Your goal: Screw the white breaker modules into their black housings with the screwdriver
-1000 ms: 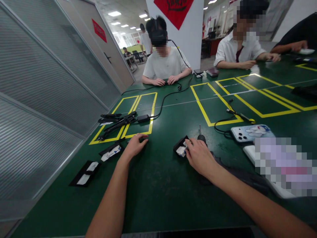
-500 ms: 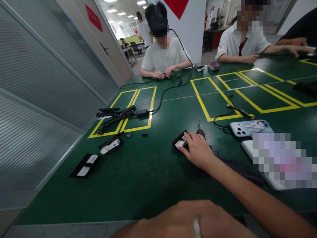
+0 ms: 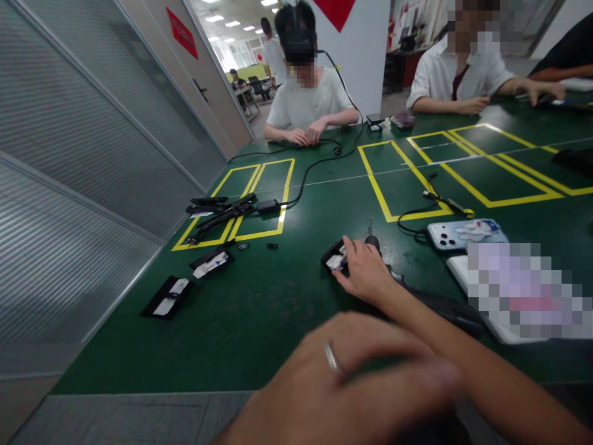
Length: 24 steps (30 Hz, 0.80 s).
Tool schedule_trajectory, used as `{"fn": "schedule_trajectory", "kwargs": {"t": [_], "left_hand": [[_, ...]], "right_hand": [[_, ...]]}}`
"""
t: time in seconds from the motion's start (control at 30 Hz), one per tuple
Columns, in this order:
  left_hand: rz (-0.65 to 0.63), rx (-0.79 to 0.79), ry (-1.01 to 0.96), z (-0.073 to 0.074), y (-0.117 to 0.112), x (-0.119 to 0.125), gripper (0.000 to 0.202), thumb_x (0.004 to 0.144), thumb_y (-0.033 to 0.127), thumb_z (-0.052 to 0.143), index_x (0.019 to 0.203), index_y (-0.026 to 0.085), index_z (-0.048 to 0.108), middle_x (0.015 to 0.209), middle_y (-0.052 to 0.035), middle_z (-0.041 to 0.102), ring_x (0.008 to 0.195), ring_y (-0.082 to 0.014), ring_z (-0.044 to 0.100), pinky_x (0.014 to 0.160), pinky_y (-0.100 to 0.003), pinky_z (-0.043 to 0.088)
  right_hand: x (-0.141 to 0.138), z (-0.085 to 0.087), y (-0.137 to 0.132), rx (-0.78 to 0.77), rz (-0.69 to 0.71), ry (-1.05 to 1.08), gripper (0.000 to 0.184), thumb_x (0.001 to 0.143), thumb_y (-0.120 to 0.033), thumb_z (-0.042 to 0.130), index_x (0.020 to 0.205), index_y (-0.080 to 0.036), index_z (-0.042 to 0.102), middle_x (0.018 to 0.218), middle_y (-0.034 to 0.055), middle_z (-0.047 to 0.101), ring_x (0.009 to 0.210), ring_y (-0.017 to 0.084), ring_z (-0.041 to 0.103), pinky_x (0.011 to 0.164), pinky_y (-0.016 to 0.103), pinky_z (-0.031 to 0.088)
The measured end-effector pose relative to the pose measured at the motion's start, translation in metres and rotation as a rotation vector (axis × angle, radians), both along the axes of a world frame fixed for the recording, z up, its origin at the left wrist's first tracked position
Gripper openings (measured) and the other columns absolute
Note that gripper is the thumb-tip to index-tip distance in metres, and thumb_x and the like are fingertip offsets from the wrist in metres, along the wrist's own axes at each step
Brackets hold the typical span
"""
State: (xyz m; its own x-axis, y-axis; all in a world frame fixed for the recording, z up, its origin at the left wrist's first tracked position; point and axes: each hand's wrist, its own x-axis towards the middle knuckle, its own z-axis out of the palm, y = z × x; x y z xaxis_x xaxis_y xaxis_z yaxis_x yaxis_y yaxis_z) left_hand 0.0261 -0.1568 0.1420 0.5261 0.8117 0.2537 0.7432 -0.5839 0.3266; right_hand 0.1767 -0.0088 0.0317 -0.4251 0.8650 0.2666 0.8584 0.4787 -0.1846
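1. Partition of ribbed glass slants along my left, then a door and a white pillar; my green table spreads in front.
2. My left hand is blurred, its wrist cut off below; it's partly open, thumb apart from the fingers, nothing seen in the gap.
3. My right hand half covers a small black box mid-table; thumb and fingers bend at its right side, but I can't tell whether they grip. Beside it a dark tool is partly hidden by that hand, and pixels blot a white case.
4. Counting: two black trays with white pieces, two little dark parts, two yellow outlines left and three right, one phone.
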Motion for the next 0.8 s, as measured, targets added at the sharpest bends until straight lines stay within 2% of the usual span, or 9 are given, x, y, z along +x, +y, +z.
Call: {"fn": "schedule_trajectory", "kwargs": {"t": [0.07,0.13,0.23,0.33,0.4,0.5,0.63,0.73,0.8], "left_hand": [[0.077,0.004,-0.068,-0.018,0.039,-0.001,0.060,0.084,0.021,0.047,0.140,0.039,0.035,0.133,-0.0055,0.054,0.123,-0.0233,0.051,0.097,-0.048,0.050],[0.163,0.020,-0.073,-0.047,0.078,-0.005,0.059,0.083,0.022,0.053,0.140,0.027,0.036,0.139,-0.0114,0.045,0.130,-0.0263,0.044,0.105,-0.049,0.043],[0.148,0.002,-0.010,-0.093,0.121,-0.012,0.072,0.075,0.020,0.063,0.141,0.020,0.033,0.145,-0.0166,0.036,0.136,-0.0316,0.035,0.110,-0.052,0.035],[0.148,-0.026,-0.035,-0.122,0.141,-0.016,0.074,0.072,0.010,0.058,0.141,0.020,0.032,0.143,-0.0170,0.039,0.128,-0.0284,0.046,0.106,-0.046,0.040],[0.161,-0.045,-0.088,-0.130,0.143,-0.015,0.072,0.073,0.007,0.054,0.140,0.021,0.032,0.136,-0.0153,0.045,0.120,-0.0253,0.053,0.102,-0.042,0.044],[0.208,-0.039,-0.130,-0.132,0.139,-0.012,0.067,0.076,0.007,0.051,0.139,0.019,0.034,0.130,-0.0141,0.050,0.115,-0.0239,0.056,0.099,-0.039,0.045],[0.386,-0.011,-0.109,-0.130,0.138,-0.016,0.064,0.076,0.016,0.057,0.137,0.016,0.038,0.125,-0.0151,0.052,0.108,-0.0263,0.059,0.094,-0.039,0.048],[0.593,0.033,-0.161,-0.122,0.136,-0.039,0.061,0.074,0.027,0.063,0.131,0.016,0.046,0.121,-0.0143,0.054,0.106,-0.0273,0.059,0.093,-0.040,0.048],[0.732,0.057,-0.218,-0.115,0.126,-0.068,0.058,0.074,0.034,0.064,0.127,0.016,0.051,0.117,-0.0130,0.056,0.105,-0.0271,0.059,0.094,-0.040,0.047]], "right_hand": [[0.000,-0.001,0.000,-0.002,-0.003,0.004,0.080,0.085,-0.043,0.068,0.142,0.003,0.033,0.111,0.0176,0.048,0.102,0.028,0.046,0.095,0.039,0.035],[-0.001,0.000,0.000,0.012,-0.014,0.014,0.081,0.084,-0.044,0.069,0.142,0.002,0.033,0.112,0.0177,0.047,0.103,0.029,0.046,0.095,0.039,0.035],[-0.002,0.001,-0.001,0.026,-0.035,0.038,0.080,0.083,-0.040,0.070,0.141,0.001,0.034,0.113,0.0175,0.047,0.104,0.028,0.045,0.096,0.039,0.034],[-0.002,0.003,-0.002,0.024,-0.031,0.079,0.078,0.081,-0.036,0.068,0.141,0.001,0.033,0.112,0.0171,0.048,0.103,0.028,0.046,0.096,0.038,0.035],[-0.002,0.003,-0.003,0.030,-0.025,0.112,0.079,0.080,-0.036,0.067,0.141,0.001,0.033,0.110,0.0168,0.048,0.102,0.028,0.046,0.096,0.038,0.036],[-0.003,0.003,-0.004,0.044,-0.025,0.162,0.079,0.078,-0.036,0.067,0.140,0.001,0.033,0.109,0.0167,0.049,0.101,0.029,0.046,0.096,0.040,0.037],[-0.005,0.003,-0.005,0.044,-0.038,0.275,0.081,0.076,-0.035,0.066,0.141,0.001,0.033,0.111,0.0170,0.048,0.103,0.030,0.046,0.095,0.041,0.039],[-0.005,0.005,-0.005,0.043,-0.053,0.425,0.080,0.078,-0.035,0.062,0.142,0.001,0.030,0.114,0.0169,0.047,0.106,0.029,0.046,0.097,0.040,0.041],[-0.004,0.005,-0.004,0.037,-0.051,0.527,0.078,0.079,-0.036,0.058,0.143,0.000,0.029,0.116,0.0163,0.046,0.107,0.028,0.046,0.098,0.038,0.041]]}}
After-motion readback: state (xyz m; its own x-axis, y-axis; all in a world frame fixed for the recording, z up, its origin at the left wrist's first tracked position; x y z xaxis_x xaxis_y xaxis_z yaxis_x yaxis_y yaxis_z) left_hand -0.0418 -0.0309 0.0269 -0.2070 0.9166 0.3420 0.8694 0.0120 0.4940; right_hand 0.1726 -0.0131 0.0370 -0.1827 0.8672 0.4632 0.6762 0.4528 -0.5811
